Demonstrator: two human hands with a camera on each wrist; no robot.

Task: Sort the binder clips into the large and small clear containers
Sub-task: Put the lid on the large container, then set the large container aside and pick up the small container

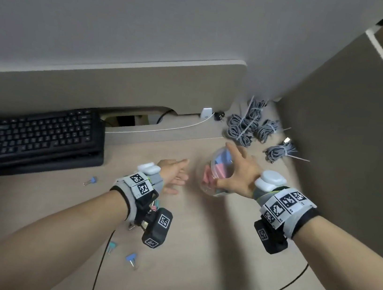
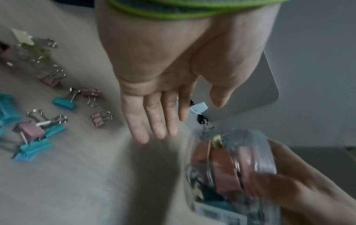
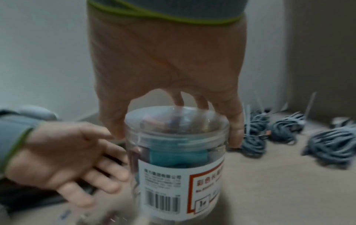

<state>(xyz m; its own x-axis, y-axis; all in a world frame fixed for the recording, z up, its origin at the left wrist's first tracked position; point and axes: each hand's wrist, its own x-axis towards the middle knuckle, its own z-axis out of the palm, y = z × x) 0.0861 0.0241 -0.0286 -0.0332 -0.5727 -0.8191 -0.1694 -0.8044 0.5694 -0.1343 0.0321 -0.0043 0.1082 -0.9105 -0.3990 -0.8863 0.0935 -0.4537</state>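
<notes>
a: on the desk, from the head view, the right hand (image 1: 238,173) grips the clear container (image 1: 216,173) by its top, pink and blue clips inside; the left hand (image 1: 174,175) is spread flat, holding nothing.

b: left wrist view?

a: loose binder clips (image 2: 63,102) lie scattered beside the straight fingers (image 2: 154,121), container blurred nearby.

b: right wrist view?

a: thumb and fingers curl round the lid (image 3: 176,120), jar upright and labelled. i'd judge she's handling the part-filled jar; next it needs steadying and opening, then more clips dropped in.
</notes>
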